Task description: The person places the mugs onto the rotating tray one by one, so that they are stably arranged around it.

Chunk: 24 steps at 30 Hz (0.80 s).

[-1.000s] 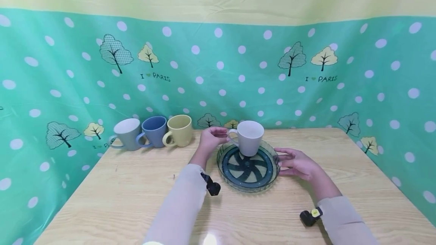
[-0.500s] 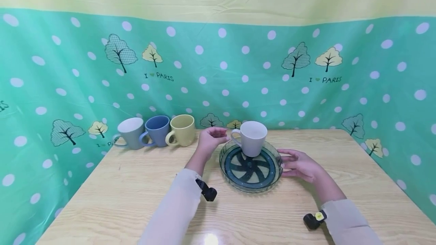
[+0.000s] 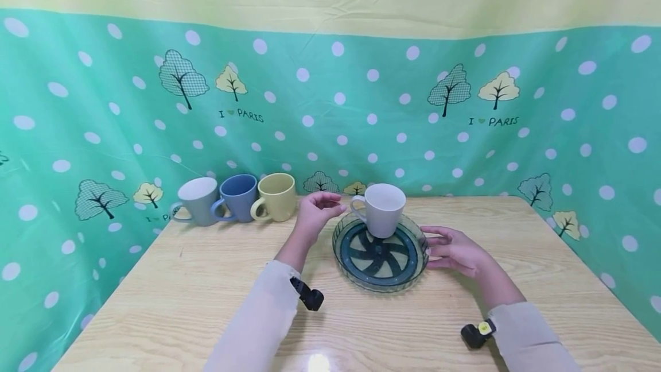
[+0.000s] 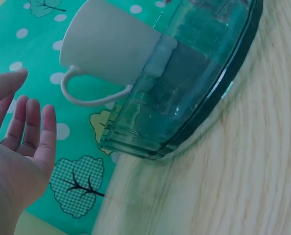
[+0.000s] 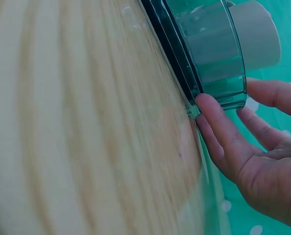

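Note:
A white mug (image 3: 383, 211) stands upright toward the back of a round, clear green tray (image 3: 379, 268), its handle pointing left. Just left of that handle is my left hand (image 3: 315, 215), fingers loosely bent with nothing between them; a gap separates it from the mug in the left wrist view. At the tray's right side, my right hand (image 3: 454, 252) has its fingers spread. In the right wrist view its fingertips (image 5: 207, 104) rest at the tray wall, near the base and the rim. The mug's lower part shows through the tray wall (image 4: 150, 117) there.
Three mugs stand in a row at the back left: a grey one (image 3: 199, 202), a blue one (image 3: 238, 198) and a yellow one (image 3: 277, 197). A wooden table (image 3: 170, 303) carries everything. Behind it hangs a green dotted curtain (image 3: 310, 102).
My left hand has drawn slightly left, away from the mug handle. The right hand stays at the tray's side. The whole view has shifted a little.

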Motion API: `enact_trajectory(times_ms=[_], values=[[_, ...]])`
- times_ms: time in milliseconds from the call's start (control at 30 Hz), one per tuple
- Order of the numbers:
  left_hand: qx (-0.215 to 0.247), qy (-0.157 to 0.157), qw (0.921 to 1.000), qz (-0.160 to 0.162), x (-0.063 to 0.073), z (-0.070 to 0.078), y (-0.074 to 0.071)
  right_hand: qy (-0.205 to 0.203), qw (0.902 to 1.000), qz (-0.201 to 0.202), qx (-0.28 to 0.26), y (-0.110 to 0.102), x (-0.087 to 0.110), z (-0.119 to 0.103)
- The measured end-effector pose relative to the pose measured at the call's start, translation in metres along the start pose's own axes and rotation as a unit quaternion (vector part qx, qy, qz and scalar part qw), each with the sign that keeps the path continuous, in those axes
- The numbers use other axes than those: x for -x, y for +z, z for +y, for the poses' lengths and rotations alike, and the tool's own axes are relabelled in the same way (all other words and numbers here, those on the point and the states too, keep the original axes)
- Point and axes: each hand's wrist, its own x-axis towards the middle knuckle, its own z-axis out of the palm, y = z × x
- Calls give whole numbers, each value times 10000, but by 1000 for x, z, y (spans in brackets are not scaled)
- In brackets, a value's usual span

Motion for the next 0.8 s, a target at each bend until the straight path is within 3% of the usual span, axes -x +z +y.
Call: enact_trajectory(times_ms=[200, 533, 800], values=[[-103, 183, 9996, -171, 5, -3, -5, 43, 9998, 133, 118, -2, -3, -3], [-194, 235, 9992, -249, 13, -2, -12, -36, 9971, 418, 640, -7, -17, -3], [-93, 334, 9986, -392, 20, -3, -18, -58, 9963, 365, 776, -12, -28, -3]])
